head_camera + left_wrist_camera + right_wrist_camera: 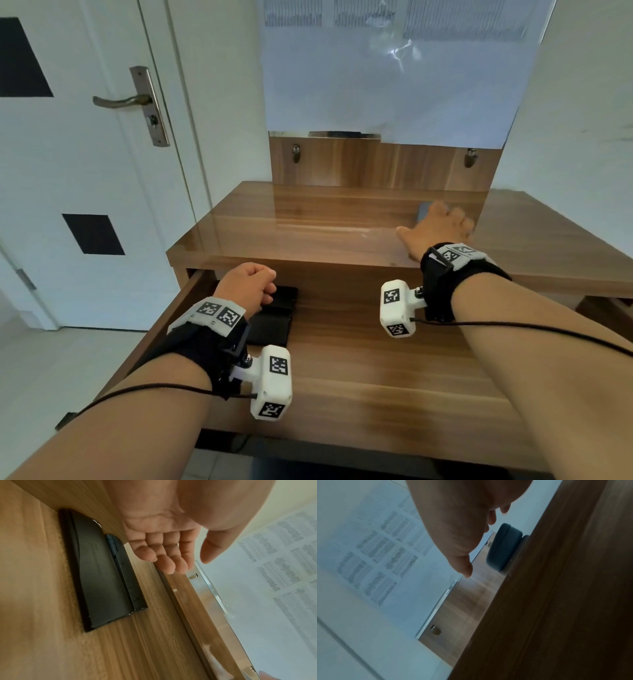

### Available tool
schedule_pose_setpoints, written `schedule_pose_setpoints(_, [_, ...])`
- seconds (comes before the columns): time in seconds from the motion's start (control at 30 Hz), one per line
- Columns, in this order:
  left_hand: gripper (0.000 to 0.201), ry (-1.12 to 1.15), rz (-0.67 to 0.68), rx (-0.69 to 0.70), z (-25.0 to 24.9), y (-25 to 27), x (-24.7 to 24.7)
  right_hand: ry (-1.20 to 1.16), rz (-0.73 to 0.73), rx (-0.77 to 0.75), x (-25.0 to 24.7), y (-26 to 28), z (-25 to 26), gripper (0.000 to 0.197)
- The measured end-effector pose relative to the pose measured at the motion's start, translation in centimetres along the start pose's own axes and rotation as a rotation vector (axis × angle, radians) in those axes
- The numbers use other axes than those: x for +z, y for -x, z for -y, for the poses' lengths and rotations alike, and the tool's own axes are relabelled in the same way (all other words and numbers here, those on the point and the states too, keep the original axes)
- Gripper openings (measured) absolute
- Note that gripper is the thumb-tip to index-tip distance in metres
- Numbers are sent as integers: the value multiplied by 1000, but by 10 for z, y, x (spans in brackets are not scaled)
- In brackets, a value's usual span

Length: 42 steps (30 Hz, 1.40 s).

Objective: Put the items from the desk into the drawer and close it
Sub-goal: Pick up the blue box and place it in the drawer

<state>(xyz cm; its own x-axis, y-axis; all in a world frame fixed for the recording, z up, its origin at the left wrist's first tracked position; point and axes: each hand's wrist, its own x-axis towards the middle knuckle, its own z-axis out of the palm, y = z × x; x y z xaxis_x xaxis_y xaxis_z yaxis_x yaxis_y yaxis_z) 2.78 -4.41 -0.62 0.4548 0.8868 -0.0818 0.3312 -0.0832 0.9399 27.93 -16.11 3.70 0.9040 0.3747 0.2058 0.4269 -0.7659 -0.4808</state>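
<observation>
The wooden drawer [376, 359] stands pulled out under the desk top [308, 219]. At its back left lies a flat black item [277, 308] [99, 574], with a thinner black piece [127, 584] beside it. My left hand [263, 284] [171, 555] hovers just above them, fingers loosely curled, holding nothing. On the desk's right side sits a rounded dark blue-grey case [424, 209] [503, 547]. My right hand [442, 219] [471, 540] reaches over it with fingers spread; in the right wrist view the fingers stand apart from the case.
A white door with a metal handle [123, 101] is at the left. Behind the desk rises a wooden back panel with two metal pegs [296, 152], and above it a panel covered with paper sheets [394, 85]. Thin cables trail from both wrist cameras.
</observation>
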Motion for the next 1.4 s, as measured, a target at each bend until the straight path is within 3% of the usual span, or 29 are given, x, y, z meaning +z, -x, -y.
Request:
schedule_pose_setpoints(0.17, [10, -27, 16, -22, -1, -2, 12, 8, 120, 86, 9, -19, -9, 66])
schedule_pose_setpoints(0.33, [10, -52, 16, -59, 7, -4, 13, 69, 118, 67, 12, -19, -12, 65])
schedule_pose_setpoints(0.47, [16, -63, 6, -93, 12, -2, 13, -15, 109, 44, 12, -9, -10, 68])
schedule_pose_setpoints(0.73, [14, -32, 8, -106, 6, 15, 4, -324, 188, -224, 22, 42, 18, 70])
schedule_pose_setpoints(0.9, [12, 60, -35, -130, 3, 28, -13, -508, 346, -420, 28, 82, 34, 59])
schedule_pose_setpoints(1.23, [13, 149, -149, -231, 3, 34, -57, -469, 680, -716, 42, 128, 59, 54])
schedule_pose_setpoints(1.4, [31, 167, -125, -249, 4, 33, -68, -426, 784, -725, 58, 135, 61, 51])
